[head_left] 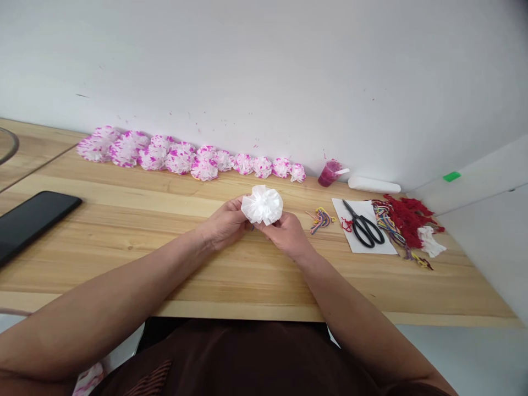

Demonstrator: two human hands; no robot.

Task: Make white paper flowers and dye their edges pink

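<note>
A white ruffled paper flower (262,204) is held over the wooden table (165,247), near its middle. My left hand (225,224) grips it from the left, fingers closed at its edge and underside. My right hand (286,234) pinches it from below on the right. Along the wall runs a row of several white flowers speckled with pink (181,157).
A black phone (31,220) lies at the left. A cup of pink dye (329,173) and a white tube (373,185) stand by the wall. Black scissors (363,225) rest on white paper (350,245), with coloured strings (320,219) and red scraps (408,217) beside them.
</note>
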